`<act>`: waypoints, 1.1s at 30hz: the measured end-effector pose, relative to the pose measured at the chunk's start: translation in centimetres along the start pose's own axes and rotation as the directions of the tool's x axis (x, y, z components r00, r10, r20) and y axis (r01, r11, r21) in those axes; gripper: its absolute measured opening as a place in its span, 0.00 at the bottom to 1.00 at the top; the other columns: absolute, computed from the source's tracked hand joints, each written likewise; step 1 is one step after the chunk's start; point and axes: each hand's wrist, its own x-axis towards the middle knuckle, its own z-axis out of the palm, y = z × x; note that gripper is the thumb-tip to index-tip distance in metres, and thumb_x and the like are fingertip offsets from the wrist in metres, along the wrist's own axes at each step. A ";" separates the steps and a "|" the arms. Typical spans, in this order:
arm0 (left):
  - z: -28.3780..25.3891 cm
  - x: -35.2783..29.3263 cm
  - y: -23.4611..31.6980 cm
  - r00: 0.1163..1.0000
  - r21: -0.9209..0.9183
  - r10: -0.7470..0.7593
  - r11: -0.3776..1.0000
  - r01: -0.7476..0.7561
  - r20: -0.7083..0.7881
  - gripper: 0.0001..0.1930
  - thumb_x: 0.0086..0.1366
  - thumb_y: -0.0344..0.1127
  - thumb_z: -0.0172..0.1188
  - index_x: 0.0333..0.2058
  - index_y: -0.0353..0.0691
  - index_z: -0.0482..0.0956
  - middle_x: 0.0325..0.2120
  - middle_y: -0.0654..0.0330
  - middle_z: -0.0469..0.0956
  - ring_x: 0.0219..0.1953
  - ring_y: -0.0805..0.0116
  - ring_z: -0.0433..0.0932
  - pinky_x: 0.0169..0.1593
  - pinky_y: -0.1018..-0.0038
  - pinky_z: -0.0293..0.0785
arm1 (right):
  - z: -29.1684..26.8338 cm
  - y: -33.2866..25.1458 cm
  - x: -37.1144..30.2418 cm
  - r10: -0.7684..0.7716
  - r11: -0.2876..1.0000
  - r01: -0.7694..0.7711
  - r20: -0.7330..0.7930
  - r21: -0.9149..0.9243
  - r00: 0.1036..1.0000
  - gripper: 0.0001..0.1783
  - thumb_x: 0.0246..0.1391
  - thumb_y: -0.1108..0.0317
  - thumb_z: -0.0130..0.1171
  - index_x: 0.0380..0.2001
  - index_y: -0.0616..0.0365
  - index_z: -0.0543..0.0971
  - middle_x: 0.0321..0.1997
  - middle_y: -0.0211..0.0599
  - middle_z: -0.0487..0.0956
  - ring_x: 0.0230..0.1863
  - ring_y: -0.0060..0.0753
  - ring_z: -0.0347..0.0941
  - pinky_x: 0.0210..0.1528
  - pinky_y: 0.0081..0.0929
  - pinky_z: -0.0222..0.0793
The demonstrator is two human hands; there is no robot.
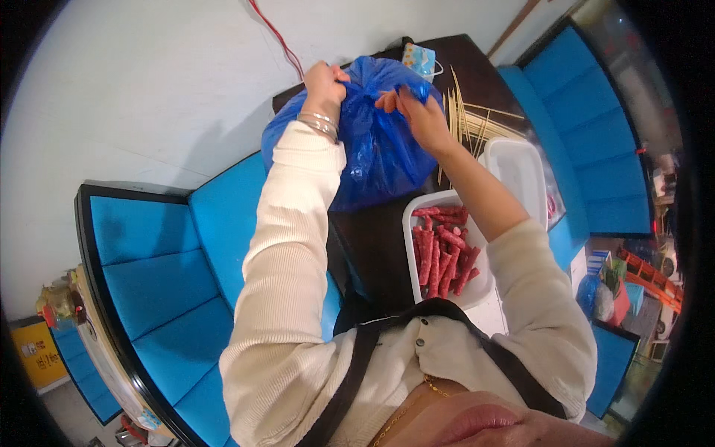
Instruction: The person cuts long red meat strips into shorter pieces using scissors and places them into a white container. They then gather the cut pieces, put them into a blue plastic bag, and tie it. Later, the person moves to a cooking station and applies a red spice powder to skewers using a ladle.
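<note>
A large, full blue plastic bag [376, 164] stands on the dark table, its contents hidden. Its gathered neck is between my two hands. My left hand [325, 86] is closed in a fist on the bag's upper left side. On the upper right, my right hand [421, 115] grips a twist of the same blue plastic, with some fingers stretched toward the neck. Just below my right forearm, a white tub [410, 246] holds several red meat sticks [439, 257]. My forearm covers part of that tub.
Thin bamboo skewers [484, 123] lie loose right of the bag. Beside them is a second white container [521, 175]. A light-blue patterned packet [418, 59] sits at the back. Blue padded benches [167, 261] flank the table, and a red cable [277, 33] hangs on the wall.
</note>
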 end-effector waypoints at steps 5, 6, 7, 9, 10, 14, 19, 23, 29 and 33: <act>0.8 3.5 0.2 0.993 0.140 0.087 0.987 -0.076 -0.074 0.06 0.52 0.28 0.39 0.19 0.35 0.62 0.13 0.57 0.61 0.13 0.67 0.60 0.15 0.72 0.55 | 0.0 1.5 0.3 0.217 0.819 -0.110 -0.125 0.563 0.968 0.13 0.51 0.71 0.45 0.15 0.60 0.65 0.18 0.36 0.67 0.22 0.27 0.62 0.32 0.25 0.61; -0.2 4.1 0.3 0.987 0.223 0.134 0.968 -0.112 -0.085 0.06 0.51 0.27 0.38 0.17 0.36 0.61 0.12 0.59 0.60 0.12 0.69 0.59 0.14 0.73 0.53 | -0.3 2.1 -0.6 0.274 0.773 -0.123 -0.152 0.622 0.950 0.11 0.51 0.72 0.44 0.17 0.60 0.66 0.19 0.35 0.67 0.22 0.27 0.62 0.29 0.25 0.59; -1.1 4.8 0.3 0.982 0.217 0.121 0.972 -0.088 -0.147 0.06 0.51 0.27 0.39 0.17 0.36 0.61 0.13 0.58 0.61 0.12 0.69 0.60 0.14 0.72 0.54 | -0.6 2.8 -1.9 0.345 0.761 -0.127 -0.231 0.636 0.910 0.10 0.51 0.72 0.44 0.17 0.60 0.66 0.19 0.35 0.67 0.22 0.27 0.62 0.29 0.25 0.59; -3.2 6.4 -0.4 0.957 0.215 0.115 0.975 -0.057 -0.268 0.06 0.51 0.26 0.39 0.18 0.36 0.62 0.13 0.57 0.63 0.12 0.69 0.61 0.14 0.72 0.54 | -1.6 4.7 -4.5 0.395 0.730 -0.112 -0.282 0.675 0.874 0.09 0.51 0.71 0.44 0.19 0.60 0.67 0.19 0.36 0.67 0.22 0.27 0.61 0.29 0.25 0.58; -3.9 7.1 -1.2 0.956 0.178 0.112 0.982 -0.064 -0.272 0.06 0.51 0.26 0.41 0.18 0.37 0.62 0.12 0.57 0.62 0.12 0.70 0.61 0.14 0.73 0.54 | -2.0 5.7 -5.6 0.455 0.714 -0.134 -0.311 0.687 0.834 0.10 0.51 0.71 0.44 0.19 0.60 0.67 0.19 0.35 0.67 0.22 0.26 0.61 0.29 0.25 0.58; -4.5 7.5 -2.1 0.965 0.343 0.205 0.929 -0.140 -0.161 0.06 0.55 0.28 0.41 0.20 0.37 0.63 0.13 0.58 0.63 0.13 0.72 0.59 0.15 0.79 0.52 | -3.1 7.0 -7.1 0.499 0.652 -0.097 -0.330 0.752 0.802 0.10 0.52 0.70 0.43 0.18 0.59 0.67 0.19 0.34 0.67 0.22 0.25 0.60 0.30 0.26 0.58; -2.8 -1.0 4.0 0.776 0.321 0.051 0.892 -0.318 0.628 0.09 0.62 0.34 0.42 0.27 0.36 0.67 0.18 0.62 0.65 0.16 0.77 0.61 0.19 0.82 0.56 | -3.2 1.6 -1.7 0.448 0.749 -0.068 -0.428 0.660 0.785 0.09 0.51 0.69 0.44 0.20 0.59 0.68 0.20 0.34 0.68 0.22 0.26 0.62 0.33 0.26 0.60; -0.2 -7.4 3.6 0.470 0.570 -0.331 0.364 -0.736 0.818 0.07 0.62 0.34 0.44 0.32 0.38 0.70 0.20 0.68 0.65 0.18 0.81 0.59 0.20 0.86 0.56 | 0.6 -0.3 5.4 0.023 0.915 -0.044 -0.057 -0.401 0.998 0.15 0.48 0.65 0.49 0.39 0.61 0.70 0.30 0.44 0.71 0.34 0.34 0.68 0.38 0.28 0.64; 0.0 -6.8 5.1 0.701 0.544 -0.244 0.805 -0.239 0.670 0.07 0.63 0.35 0.45 0.27 0.42 0.69 0.16 0.68 0.64 0.17 0.81 0.59 0.20 0.85 0.56 | 0.4 1.7 5.7 -0.017 0.896 -0.025 -0.090 -0.444 0.996 0.33 0.44 0.55 0.58 0.50 0.60 0.63 0.44 0.49 0.68 0.46 0.42 0.66 0.45 0.31 0.63; -0.9 -5.5 4.6 0.842 0.296 -0.017 0.940 -0.171 0.539 0.05 0.62 0.33 0.43 0.28 0.42 0.65 0.18 0.66 0.63 0.16 0.78 0.58 0.18 0.82 0.55 | -0.4 4.6 2.9 -0.179 0.647 0.275 0.210 -0.711 0.961 0.26 0.45 0.57 0.57 0.45 0.61 0.67 0.40 0.44 0.71 0.39 0.39 0.69 0.40 0.30 0.65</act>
